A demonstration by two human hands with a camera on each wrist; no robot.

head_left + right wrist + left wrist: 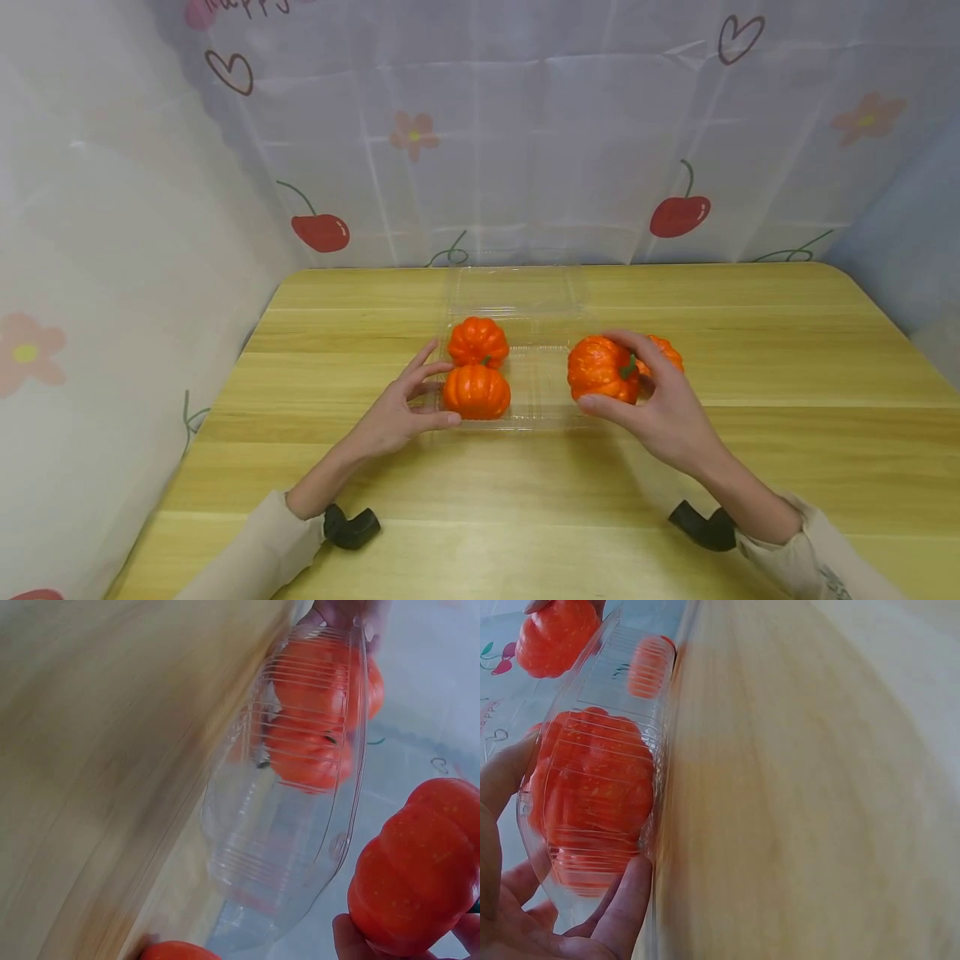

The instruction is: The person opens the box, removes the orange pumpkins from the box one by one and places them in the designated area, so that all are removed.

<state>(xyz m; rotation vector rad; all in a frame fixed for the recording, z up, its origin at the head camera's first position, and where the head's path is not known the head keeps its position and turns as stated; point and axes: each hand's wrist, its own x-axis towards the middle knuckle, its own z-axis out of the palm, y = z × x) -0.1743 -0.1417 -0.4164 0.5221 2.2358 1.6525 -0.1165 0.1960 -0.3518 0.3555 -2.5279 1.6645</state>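
Observation:
An orange toy pumpkin with a green stem [600, 367] is gripped between the thumb and fingers of the right hand [675, 417], raised at the right side of a clear plastic clamshell box [553, 383]. Two more pumpkins sit in the box's left part, a front pumpkin [476, 393] and a back pumpkin [477, 340]. At the box's left end is the left hand [393, 412], thumb at the front wall and fingers spread along the side, as the left wrist view also shows. Behind the right hand, a fourth pumpkin [666, 353] is partly hidden.
Behind the box's base stands its clear lid [517, 287], folded back toward the table's far edge. The wooden table [525, 517] meets a printed cloth backdrop [525, 167] at the back. Black wrist mounts [351, 527] show at both sleeves.

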